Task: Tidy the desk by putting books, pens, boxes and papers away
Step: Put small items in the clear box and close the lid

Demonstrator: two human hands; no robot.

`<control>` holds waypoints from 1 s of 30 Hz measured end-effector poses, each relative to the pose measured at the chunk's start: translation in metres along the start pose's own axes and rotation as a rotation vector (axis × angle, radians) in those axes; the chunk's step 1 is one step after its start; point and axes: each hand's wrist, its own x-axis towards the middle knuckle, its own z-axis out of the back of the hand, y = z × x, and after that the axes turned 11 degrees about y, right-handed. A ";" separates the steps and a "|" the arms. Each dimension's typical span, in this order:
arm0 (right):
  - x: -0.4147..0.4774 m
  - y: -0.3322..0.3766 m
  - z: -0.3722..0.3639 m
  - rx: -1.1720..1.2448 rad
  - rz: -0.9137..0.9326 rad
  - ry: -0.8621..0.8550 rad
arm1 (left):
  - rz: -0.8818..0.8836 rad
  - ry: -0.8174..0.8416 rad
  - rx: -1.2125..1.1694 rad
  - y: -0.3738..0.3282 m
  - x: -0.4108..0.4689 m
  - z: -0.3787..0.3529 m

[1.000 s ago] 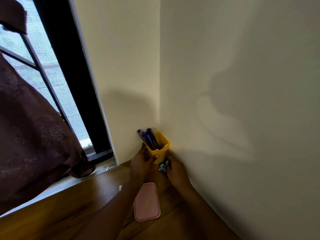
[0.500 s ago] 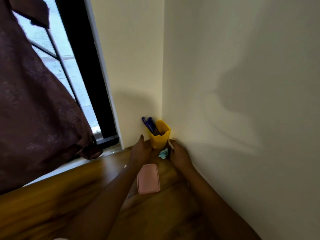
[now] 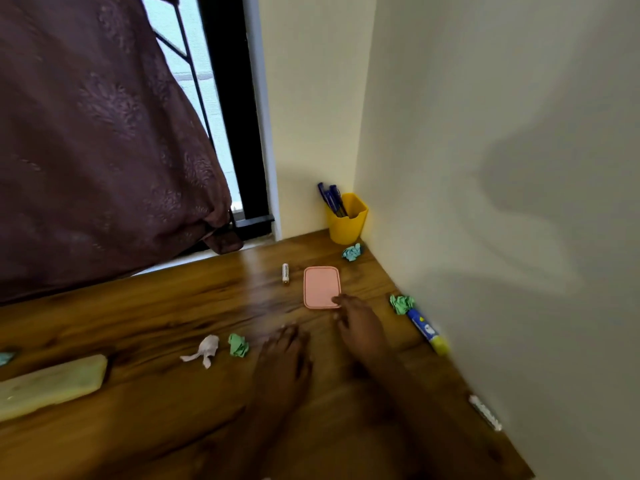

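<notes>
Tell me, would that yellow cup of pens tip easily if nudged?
Probably, if pushed near the rim: the cup narrows toward its base, and the pens lean out one side. It looks like plastic, so likely light. The corner walls behind might catch it.

**Hands withdrawn from pen cup**

Both hands have let go of the yellow pen cup (image 3: 348,225), which now stands unheld in the corner. The left hand (image 3: 284,355) has pulled back over the desk (image 3: 156,410). The right hand (image 3: 360,327) now lies at the near corner of the pink box (image 3: 320,284).
</notes>
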 end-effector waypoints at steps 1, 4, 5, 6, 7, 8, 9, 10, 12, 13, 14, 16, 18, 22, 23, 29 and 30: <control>0.002 0.002 -0.004 -0.059 0.032 0.043 | 0.000 0.013 0.040 0.001 -0.001 -0.002; 0.005 0.003 -0.012 -0.239 0.074 0.140 | -0.017 0.015 0.090 0.002 -0.004 -0.007; 0.003 0.000 -0.014 -0.255 0.065 0.148 | -0.022 0.009 0.101 0.002 -0.005 -0.008; -0.001 -0.003 -0.015 -0.254 0.059 0.135 | -0.026 0.006 0.108 0.003 -0.007 -0.008; -0.006 -0.007 -0.017 -0.241 0.057 0.110 | -0.027 0.005 0.108 0.003 -0.008 -0.008; -0.014 -0.012 -0.018 -0.228 0.054 0.084 | -0.025 0.006 0.109 0.003 -0.009 -0.008; -0.022 -0.018 -0.020 -0.224 0.050 0.061 | -0.021 0.006 0.115 0.002 -0.009 -0.007; -0.032 -0.023 -0.022 -0.228 0.044 0.045 | -0.018 0.007 0.117 0.002 -0.010 -0.008; -0.052 -0.031 -0.025 -0.240 0.036 0.027 | -0.022 0.006 0.113 0.002 -0.010 -0.008; -0.061 -0.032 -0.025 -0.237 0.034 0.024 | -0.028 0.005 0.102 0.001 -0.011 -0.009; -0.067 -0.033 -0.025 -0.221 0.036 0.014 | -0.032 -0.001 0.095 0.001 -0.011 -0.009; -0.082 -0.033 -0.018 -0.175 0.025 -0.037 | -0.040 0.000 0.096 0.001 -0.012 -0.009; -0.099 -0.035 -0.008 -0.143 -0.022 -0.140 | -0.047 0.009 0.100 0.003 -0.012 -0.010; -0.146 -0.058 0.005 -0.255 -0.316 -0.266 | -0.030 0.029 0.046 -0.001 -0.018 -0.006; -0.159 -0.063 0.006 -0.309 -0.412 -0.257 | -0.022 0.049 0.011 -0.003 -0.020 -0.005; -0.195 -0.077 -0.001 -0.349 -0.486 -0.269 | -0.004 0.196 -0.432 -0.021 -0.038 0.008; -0.197 -0.079 -0.003 -0.339 -0.443 -0.271 | 0.012 0.201 -0.551 -0.028 -0.047 0.010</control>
